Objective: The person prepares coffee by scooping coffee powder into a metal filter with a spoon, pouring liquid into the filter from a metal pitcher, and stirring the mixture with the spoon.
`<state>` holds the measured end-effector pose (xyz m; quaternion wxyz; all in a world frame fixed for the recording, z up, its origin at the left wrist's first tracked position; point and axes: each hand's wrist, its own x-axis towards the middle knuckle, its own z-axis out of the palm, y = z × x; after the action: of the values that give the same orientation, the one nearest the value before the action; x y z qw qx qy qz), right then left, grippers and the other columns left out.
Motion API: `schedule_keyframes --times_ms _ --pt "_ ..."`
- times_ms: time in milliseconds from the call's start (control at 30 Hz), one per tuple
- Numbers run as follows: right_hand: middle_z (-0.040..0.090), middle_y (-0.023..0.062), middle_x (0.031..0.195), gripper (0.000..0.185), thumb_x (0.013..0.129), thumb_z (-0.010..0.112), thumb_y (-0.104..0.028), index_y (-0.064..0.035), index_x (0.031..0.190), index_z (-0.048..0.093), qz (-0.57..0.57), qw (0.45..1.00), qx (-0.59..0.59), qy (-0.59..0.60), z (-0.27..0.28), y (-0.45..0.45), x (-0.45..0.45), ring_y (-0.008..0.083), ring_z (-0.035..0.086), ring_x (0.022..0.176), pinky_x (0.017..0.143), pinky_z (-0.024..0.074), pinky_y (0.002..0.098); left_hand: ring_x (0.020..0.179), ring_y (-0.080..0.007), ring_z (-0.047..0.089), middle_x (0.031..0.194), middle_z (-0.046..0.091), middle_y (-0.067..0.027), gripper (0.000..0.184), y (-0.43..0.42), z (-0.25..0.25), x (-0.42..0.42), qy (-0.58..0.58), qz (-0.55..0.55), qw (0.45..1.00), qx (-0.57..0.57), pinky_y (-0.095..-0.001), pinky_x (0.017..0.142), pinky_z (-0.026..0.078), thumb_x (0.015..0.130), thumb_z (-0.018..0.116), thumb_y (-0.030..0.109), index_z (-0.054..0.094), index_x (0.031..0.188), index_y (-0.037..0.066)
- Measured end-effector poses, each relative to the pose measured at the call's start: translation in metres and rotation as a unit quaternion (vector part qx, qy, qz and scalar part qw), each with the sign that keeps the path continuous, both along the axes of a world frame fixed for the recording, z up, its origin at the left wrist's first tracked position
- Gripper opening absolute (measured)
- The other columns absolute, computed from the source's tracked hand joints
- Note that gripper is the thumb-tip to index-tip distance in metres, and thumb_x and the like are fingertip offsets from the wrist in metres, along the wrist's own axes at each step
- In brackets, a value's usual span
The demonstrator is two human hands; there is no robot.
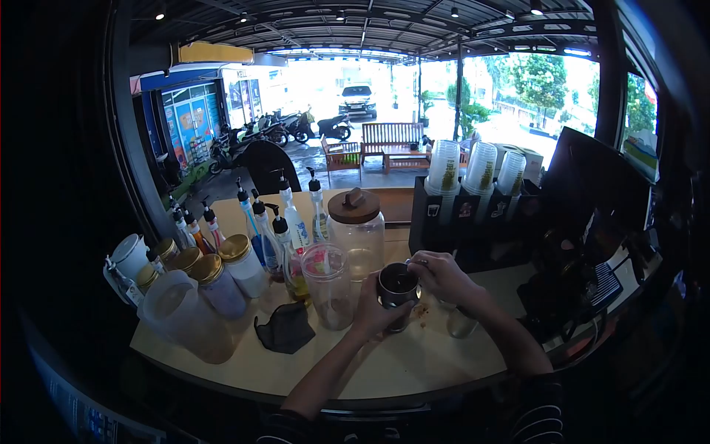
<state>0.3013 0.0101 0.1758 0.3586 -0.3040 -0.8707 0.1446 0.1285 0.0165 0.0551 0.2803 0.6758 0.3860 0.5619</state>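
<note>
A dark metal cup stands upright over the counter, with its open top toward me. My left hand wraps round its left side and front. At the cup's right rim is my right hand, fingers closed together; what they hold, if anything, is too small to name. Brown crumbs lie on the counter right of the cup. A small clear glass stands below my right forearm. Left of my left hand is a tall clear plastic container, and behind the cup a glass jar with a wooden lid.
Pump bottles, gold-lidded jars and a frosted pitcher crowd the left side. A black cloth lies at the front. Stacked plastic cups stand in a black holder at the back right, beside a dark monitor.
</note>
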Motion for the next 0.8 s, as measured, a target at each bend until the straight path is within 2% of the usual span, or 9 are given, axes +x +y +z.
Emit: schedule_keyframes --times_ms 133,233,300,400,500,567,600,667,800 --pt "0.062 0.0194 0.082 0.015 0.09 0.054 -0.009 0.0059 0.091 0.059 0.016 0.999 0.025 0.037 -0.006 0.008 -0.001 0.0344 0.064 0.072 0.066 0.051 0.0377 0.109 -0.0249 0.057 0.116 0.054 -0.0151 0.085 -0.001 0.002 -0.005 0.016 -0.011 1.0 -0.024 -0.0359 0.093 0.048 0.059 0.087 0.031 0.043 0.125 0.002" --pt "0.062 0.0197 0.082 0.015 0.09 0.054 -0.009 0.0059 0.09 0.059 0.028 0.999 -0.021 0.028 -0.001 0.005 -0.002 0.0349 0.063 0.072 0.066 0.0503 0.0388 0.11 -0.0253 0.057 0.117 0.055 -0.0151 0.088 0.005 0.007 -0.013 0.047 -0.037 0.997 -0.042 -0.0368 0.094 0.047 0.059 0.087 0.033 0.042 0.128 0.003" --pt "0.061 0.0198 0.082 0.015 0.091 0.053 -0.008 0.0054 0.091 0.059 0.024 0.998 0.059 0.017 -0.008 0.01 -0.003 0.0351 0.063 0.072 0.066 0.0499 0.0394 0.11 -0.0256 0.058 0.118 0.055 -0.015 0.09 0.004 0.007 -0.018 0.073 -0.044 0.995 -0.051 -0.0372 0.094 0.047 0.059 0.086 0.034 0.042 0.13 0.003" --pt "0.061 0.0195 0.081 0.014 0.091 0.053 -0.008 0.0049 0.091 0.059 0.037 0.999 -0.001 0.034 -0.007 0.005 -0.003 0.0352 0.063 0.073 0.067 0.05 0.0392 0.111 -0.0267 0.057 0.118 0.055 -0.0151 0.09 0.003 0.012 -0.017 0.086 -0.064 0.992 -0.07 -0.0383 0.095 0.046 0.059 0.085 0.035 0.041 0.131 0.003" --pt "0.061 0.0194 0.081 0.014 0.09 0.053 -0.008 0.005 0.092 0.058 0.032 0.999 0.017 0.035 -0.008 0.008 -0.001 0.0355 0.062 0.074 0.068 0.0499 0.0392 0.113 -0.0262 0.056 0.12 0.054 -0.0153 0.089 -0.005 0.016 -0.01 0.052 -0.063 0.995 -0.065 -0.039 0.096 0.045 0.059 0.086 0.033 0.041 0.129 0.003" --pt "0.061 0.0195 0.081 0.014 0.09 0.053 -0.008 0.005 0.092 0.058 0.037 0.999 0.018 0.035 -0.009 0.011 0.001 0.0356 0.062 0.074 0.068 0.0499 0.0392 0.115 -0.025 0.055 0.124 0.053 -0.0157 0.083 -0.013 0.019 0.002 0.02 0.024 0.999 -0.027 -0.0387 0.097 0.044 0.059 0.086 0.031 0.045 0.126 0.004" --pt "0.061 0.0195 0.081 0.014 0.09 0.053 -0.007 0.005 0.091 0.058 0.043 0.998 0.023 0.034 -0.007 0.013 0.001 0.0358 0.062 0.074 0.068 0.0498 0.0392 0.115 -0.025 0.055 0.124 0.053 -0.0157 0.083 -0.016 0.023 0.005 0.021 0.024 0.999 -0.026 -0.0387 0.097 0.044 0.059 0.086 0.031 0.045 0.126 0.004" --pt "0.061 0.0195 0.081 0.013 0.09 0.053 -0.007 0.005 0.091 0.058 0.043 0.999 0.009 0.027 -0.002 0.009 0.002 0.0357 0.062 0.074 0.067 0.0497 0.0391 0.112 -0.0226 0.057 0.122 0.055 -0.0144 0.08 -0.019 0.032 0.008 0.09 0.088 0.992 -0.02 -0.0366 0.095 0.046 0.058 0.086 0.03 0.048 0.123 0.005" --pt "0.061 0.0197 0.08 0.011 0.089 0.053 -0.005 0.0051 0.09 0.058 0.05 0.998 0.028 0.032 -0.005 0.018 0.004 0.0355 0.063 0.074 0.065 0.0495 0.0383 0.106 -0.0209 0.06 0.115 0.059 -0.0124 0.079 -0.015 0.039 0.001 0.049 0.044 0.995 -0.077 -0.0349 0.092 0.048 0.057 0.087 0.031 0.05 0.121 0.005"
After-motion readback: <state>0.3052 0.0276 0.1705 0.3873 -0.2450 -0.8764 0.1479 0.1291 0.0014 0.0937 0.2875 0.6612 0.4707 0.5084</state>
